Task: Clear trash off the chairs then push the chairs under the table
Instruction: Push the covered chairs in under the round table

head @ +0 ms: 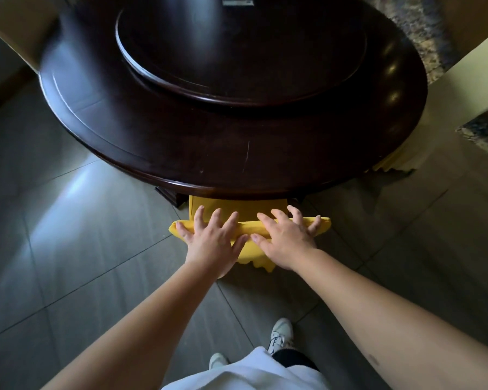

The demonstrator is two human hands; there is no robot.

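Observation:
A chair in a yellow cover (237, 209) stands in front of me, its seat hidden under the round dark wooden table (209, 153). Only the top of its backrest and a strip of the back show past the table edge. My left hand (213, 240) and my right hand (286, 240) lie side by side on top of the backrest, fingers spread and draped over it toward the table. No trash shows on this chair.
A dark turntable (237, 52) sits in the middle of the table. A pale covered chair (462, 80) stands at the right of the table, another (17, 26) at the far left. Grey floor tiles (68, 249) surround me; my feet are below.

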